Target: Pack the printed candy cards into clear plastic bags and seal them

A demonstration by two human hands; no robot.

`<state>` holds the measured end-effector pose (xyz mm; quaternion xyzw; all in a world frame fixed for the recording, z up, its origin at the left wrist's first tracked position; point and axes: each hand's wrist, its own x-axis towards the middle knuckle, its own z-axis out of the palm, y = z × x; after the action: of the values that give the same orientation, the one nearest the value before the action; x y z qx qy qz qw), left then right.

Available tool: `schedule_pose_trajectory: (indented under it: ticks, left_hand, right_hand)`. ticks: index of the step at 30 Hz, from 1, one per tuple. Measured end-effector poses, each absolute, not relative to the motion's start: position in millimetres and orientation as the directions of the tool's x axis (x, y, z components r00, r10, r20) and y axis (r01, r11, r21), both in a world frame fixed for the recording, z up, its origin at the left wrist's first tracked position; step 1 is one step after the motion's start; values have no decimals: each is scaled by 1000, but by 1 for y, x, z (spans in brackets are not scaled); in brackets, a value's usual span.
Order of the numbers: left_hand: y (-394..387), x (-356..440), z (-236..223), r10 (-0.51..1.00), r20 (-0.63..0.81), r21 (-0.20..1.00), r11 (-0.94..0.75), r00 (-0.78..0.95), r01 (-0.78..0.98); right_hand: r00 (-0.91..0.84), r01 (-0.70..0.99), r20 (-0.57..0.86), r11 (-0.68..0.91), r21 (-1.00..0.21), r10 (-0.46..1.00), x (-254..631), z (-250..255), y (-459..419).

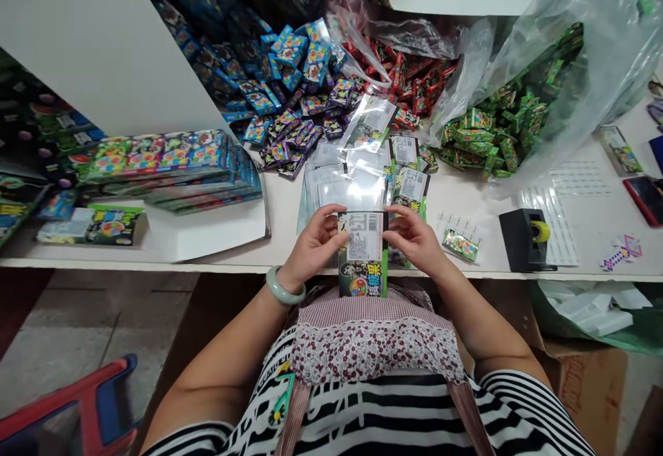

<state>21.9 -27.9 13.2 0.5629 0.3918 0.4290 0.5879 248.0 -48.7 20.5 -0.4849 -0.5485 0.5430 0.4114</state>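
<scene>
Holding: you pinch the packet (pixel 363 252) by its upper part, left hand (pixel 312 249) on one edge and right hand (pixel 414 238) on the other, just in front of the counter (pixel 290 214) edge and above your lap.
Fingers: the left fingers (pixel 331 217) and the right fingers (pixel 396 215) are pressed on the top corners, thumbs against the face; they are not spread.
Risk of slipping: I judge that the packet could slide down into your lap, because only its top is gripped and the lower half hangs free below the fingers.
Risk of creasing: pressing the two corners toward each other may bend the top edge.
Risk of scattering: beyond the fingers lie the clear sleeves (pixel 352 186), loose and overlapping; a forward push could shift them.
Risk of mixing: further from the fingers, the blue boxes (pixel 290 62), red boxes (pixel 414 83) and green boxes (pixel 497 131) lie in heaps close together.
Label: the packet shows a white panel with a barcode; the small print is too fine to read.
Writing: large green characters stand at the packet bottom; I cannot read them surely.
Beside the right fingers: a black tape dispenser (pixel 525 240).
</scene>
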Motion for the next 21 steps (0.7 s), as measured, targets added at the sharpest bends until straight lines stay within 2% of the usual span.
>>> schedule_pose_trajectory:
  ticks: [4,8,12,17,21]
  left_hand:
    - [-28,23,28,980,110,994,-112,165,0]
    - [-23,27,44,976,96,993,-80,195,-86]
    - [-25,25,53,979,77,997,-72,188,-36]
    - [-28,22,56,979,115,991,-125,167,51]
    - [-24,24,61,966,143,989,-147,214,2]
  right_hand:
    - [-254,124,-96,-66,-990,962,248,39,-43]
    - [-190,139,-31,-4,-990,981,244,58,-35]
    - [-177,117,-39,-19,-993,984,241,66,-35]
    - [-287,288,126,211,-934,950,241,78,-37]
    - [-378,361,129,274,-891,917,242,89,-32]
